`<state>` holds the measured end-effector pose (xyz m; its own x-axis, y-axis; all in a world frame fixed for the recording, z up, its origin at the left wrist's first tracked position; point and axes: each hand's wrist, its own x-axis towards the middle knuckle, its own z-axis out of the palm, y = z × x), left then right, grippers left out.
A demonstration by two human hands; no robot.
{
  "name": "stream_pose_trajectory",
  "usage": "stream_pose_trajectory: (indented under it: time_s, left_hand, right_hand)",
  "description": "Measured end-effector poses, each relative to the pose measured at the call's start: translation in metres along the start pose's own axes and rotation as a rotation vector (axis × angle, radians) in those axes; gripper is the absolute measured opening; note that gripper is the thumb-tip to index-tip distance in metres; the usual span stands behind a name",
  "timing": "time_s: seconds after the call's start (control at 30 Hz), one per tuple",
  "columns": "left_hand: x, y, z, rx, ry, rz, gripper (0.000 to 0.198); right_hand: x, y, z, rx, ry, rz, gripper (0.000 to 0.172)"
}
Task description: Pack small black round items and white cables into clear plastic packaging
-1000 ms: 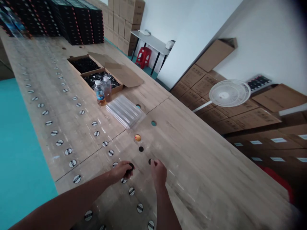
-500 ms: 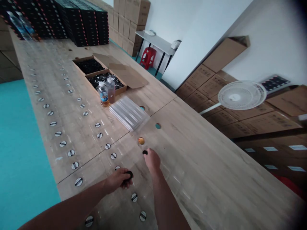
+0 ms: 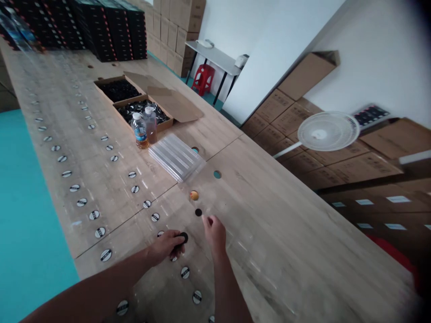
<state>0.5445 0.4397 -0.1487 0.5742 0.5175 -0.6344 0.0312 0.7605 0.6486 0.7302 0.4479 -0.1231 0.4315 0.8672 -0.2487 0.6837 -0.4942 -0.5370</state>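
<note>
My left hand (image 3: 170, 244) is closed around a small stack of black discs (image 3: 183, 237), the top one showing past the thumb. Just beyond the fingertips of my right hand (image 3: 214, 231), a single black disc (image 3: 198, 212) lies flat on the clear plastic packaging spread over the table. The right hand is slightly apart from that disc, its thumb and finger parted. Rows of round white labels with a black band, such as one label (image 3: 155, 217), sit on the clear plastic to the left, partly hidden by my left hand.
A stack of clear plastic trays (image 3: 177, 157) lies ahead, beside two bottles (image 3: 140, 132). Behind them an open cardboard box (image 3: 168, 128) holds many black pieces. Black boxes (image 3: 107, 31) are piled at the far end. A white fan (image 3: 328, 131) stands to the right.
The black disc that was in my right fingers now lies on the plastic, and my right hand has drawn back slightly. My left hand keeps its stack. The view has shifted slightly.
</note>
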Motion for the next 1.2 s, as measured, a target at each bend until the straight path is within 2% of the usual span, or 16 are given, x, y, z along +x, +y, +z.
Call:
stream_pose_trajectory:
  time_s: [0.07,0.17,0.3,0.43,0.57,0.7,0.77,0.87,1.03,1.2]
  left_hand:
    - [0.001,0.002,0.009,0.030,-0.033,-0.001,0.039]
    - [0.000,0.004,0.026,0.092,-0.107,-0.017,0.039]
    - [-0.003,-0.001,0.045,0.155,-0.169,-0.019,0.040]
    - [-0.008,-0.009,0.047,0.081,-0.142,-0.069,0.033]
    - [-0.013,-0.010,0.034,-0.033,-0.104,-0.100,0.028]
    - [-0.017,-0.009,0.020,-0.048,-0.076,-0.094,0.029]
    - [-0.019,-0.010,0.015,-0.053,-0.074,-0.092,0.029]
    - [-0.022,-0.013,0.009,-0.060,-0.055,-0.080,0.029]
    - [-0.027,-0.019,-0.001,-0.069,-0.009,-0.071,0.026]
    - [-0.033,-0.017,-0.013,-0.068,-0.002,-0.036,0.028]
  right_hand:
    - [-0.027,0.007,0.000,0.157,-0.048,0.031,0.040]
    - [-0.067,0.018,0.004,0.379,-0.130,0.085,0.045]
    - [-0.093,0.032,0.008,0.496,-0.134,0.149,0.047]
    - [-0.085,0.056,-0.005,0.477,-0.051,0.209,0.044]
    - [-0.064,0.091,-0.031,0.303,0.108,0.299,0.039]
    - [-0.042,0.112,-0.052,0.085,0.136,0.301,0.031]
    - [-0.030,0.109,-0.055,-0.019,0.145,0.268,0.028]
    - [-0.010,0.087,-0.047,-0.137,0.127,0.156,0.027]
    - [0.024,0.031,-0.006,-0.270,-0.035,-0.090,0.019]
    - [0.046,-0.001,0.022,-0.415,-0.081,-0.130,0.016]
